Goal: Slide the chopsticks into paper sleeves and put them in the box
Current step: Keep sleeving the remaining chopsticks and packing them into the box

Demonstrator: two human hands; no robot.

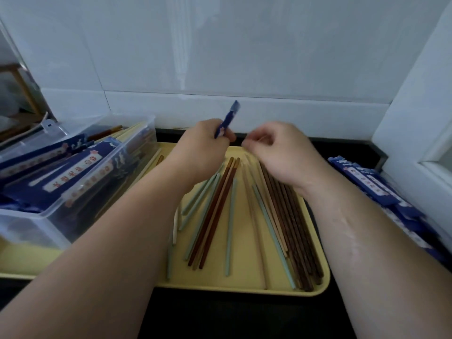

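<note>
My left hand (pixel 203 148) grips a blue paper sleeve (pixel 228 118) that sticks up and away toward the wall. Just right of it, my right hand (pixel 281 152) hovers over the far end of the tray with its fingers curled; whether they pinch anything I cannot tell. Several loose chopsticks (pixel 220 204), green, red-brown, pale and dark wood, lie fanned on the yellow tray (pixel 244 282). A clear plastic box (pixel 80 192) at the left holds sleeved chopsticks.
A stack of blue paper sleeves (pixel 381 189) lies on the dark counter to the right of the tray. A white tiled wall runs close behind. A white frame stands at the far right, and wooden items at the far left.
</note>
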